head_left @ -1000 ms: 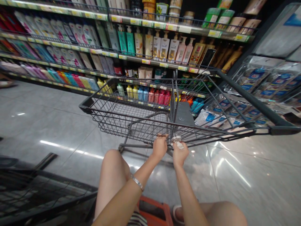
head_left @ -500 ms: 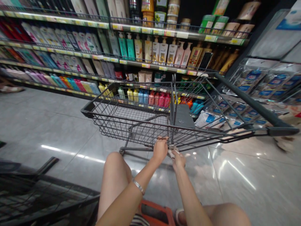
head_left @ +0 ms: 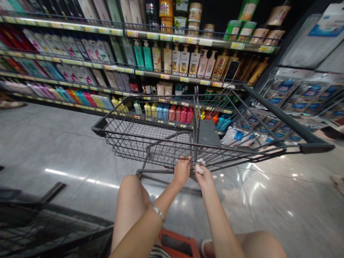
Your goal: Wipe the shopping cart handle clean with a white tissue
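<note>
The dark grey shopping cart (head_left: 150,138) stands sideways in front of me, its wire basket showing bare mesh. My left hand (head_left: 182,171) is closed on the lower wires of the basket's near side. Just to its right, my right hand (head_left: 204,178) grips a crumpled white cloth (head_left: 200,167), pressed against or very near the cart's wires. Whether it is cloth or tissue is hard to tell. The cart's upright divider and grey seat flap (head_left: 208,132) are above the right hand.
Shelves of bottles (head_left: 185,61) run behind the cart. Packaged goods (head_left: 285,89) hang at the right. Another dark cart (head_left: 53,225) is at lower left. An orange crate (head_left: 178,243) is beneath me. At the right edge, a person's foot (head_left: 339,182) shows on the floor.
My right hand has turned and moved slightly up along the wires with the white cloth. My left hand keeps its hold. At the far right, a passer-by's feet have shifted.
</note>
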A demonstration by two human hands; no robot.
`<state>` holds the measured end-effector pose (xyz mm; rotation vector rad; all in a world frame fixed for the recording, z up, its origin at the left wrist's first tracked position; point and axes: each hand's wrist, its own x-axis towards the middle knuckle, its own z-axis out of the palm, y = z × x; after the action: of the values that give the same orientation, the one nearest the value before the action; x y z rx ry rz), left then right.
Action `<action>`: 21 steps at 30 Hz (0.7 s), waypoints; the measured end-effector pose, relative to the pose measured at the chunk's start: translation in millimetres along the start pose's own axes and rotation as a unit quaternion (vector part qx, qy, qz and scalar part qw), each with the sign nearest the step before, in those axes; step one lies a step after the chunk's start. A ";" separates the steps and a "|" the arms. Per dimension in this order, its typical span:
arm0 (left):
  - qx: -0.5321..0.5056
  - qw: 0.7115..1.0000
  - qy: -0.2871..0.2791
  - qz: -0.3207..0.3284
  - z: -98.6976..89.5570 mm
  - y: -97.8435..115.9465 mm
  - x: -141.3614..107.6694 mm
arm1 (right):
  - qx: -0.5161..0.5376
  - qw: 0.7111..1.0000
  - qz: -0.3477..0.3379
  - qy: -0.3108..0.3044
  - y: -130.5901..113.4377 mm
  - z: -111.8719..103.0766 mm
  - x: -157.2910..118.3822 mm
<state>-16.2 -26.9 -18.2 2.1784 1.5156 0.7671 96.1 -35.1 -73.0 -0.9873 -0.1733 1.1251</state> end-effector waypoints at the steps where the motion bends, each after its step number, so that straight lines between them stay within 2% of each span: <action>1: 0.002 1.000 0.002 0.003 0.6 -0.9 -0.1 | 0.002 1.000 0.003 0.006 -2.4 1.0 -1.7; 8: 0.005 1.000 -0.008 0.005 2.0 -3.3 0.5 | 0.022 0.998 0.006 0.066 -16.9 7.0 -18.7; 11: 0.003 1.000 -0.011 -0.001 2.5 -2.6 1.5 | 0.036 0.995 -0.025 0.091 -29.9 10.2 -25.1; 15: -0.018 1.000 0.014 -0.007 4.9 -0.8 2.1 | 0.030 0.990 -0.082 0.106 -43.4 13.4 -31.7; 21: -0.024 0.999 0.032 -0.011 8.1 -0.4 -0.4 | -0.010 0.985 -0.116 0.131 -38.9 12.3 -34.2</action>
<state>-11.6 -27.2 -24.9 2.1184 1.5332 0.8658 99.4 -58.9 -25.5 -1.0924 -0.0854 0.7743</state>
